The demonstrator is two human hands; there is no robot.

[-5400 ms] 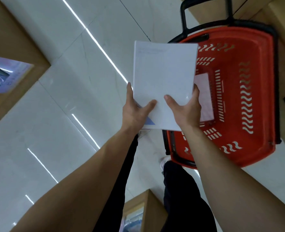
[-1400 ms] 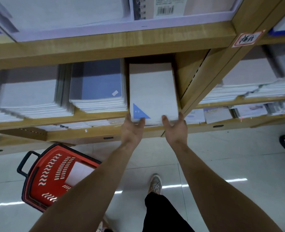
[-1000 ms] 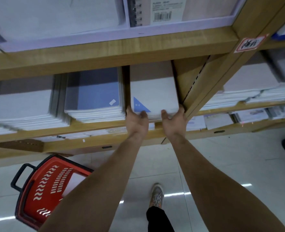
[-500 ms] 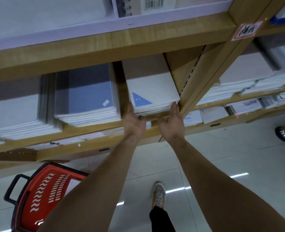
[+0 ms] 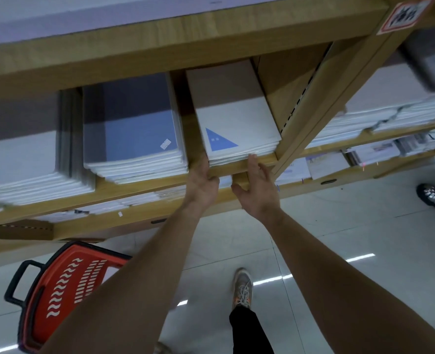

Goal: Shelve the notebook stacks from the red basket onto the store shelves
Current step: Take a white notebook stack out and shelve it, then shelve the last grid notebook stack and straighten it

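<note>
A white notebook stack [image 5: 239,121] with a blue triangle on its cover lies flat on the wooden shelf [image 5: 139,183], pushed against the right upright. My left hand [image 5: 202,183] touches the stack's front left corner with straight fingers, the thumb at the shelf's front edge. The fingertips of my right hand [image 5: 258,191] reach the stack's front edge, and its fingers are spread and relaxed. The red basket [image 5: 65,282] stands on the floor at lower left, partly hidden by my left arm, with something white showing inside.
A blue-covered stack [image 5: 137,134] and a grey-white stack [image 5: 19,159] lie left of the triangle stack. More stacks fill the right bay [image 5: 390,108] and the lower shelves. My shoe [image 5: 242,287] is on the tiled floor; another person's shoe [image 5: 433,198] is at far right.
The stack went from the basket into the shelf slot and slid fully in. Over the last second my hands have let go of its front corners and eased back to the shelf edge.
</note>
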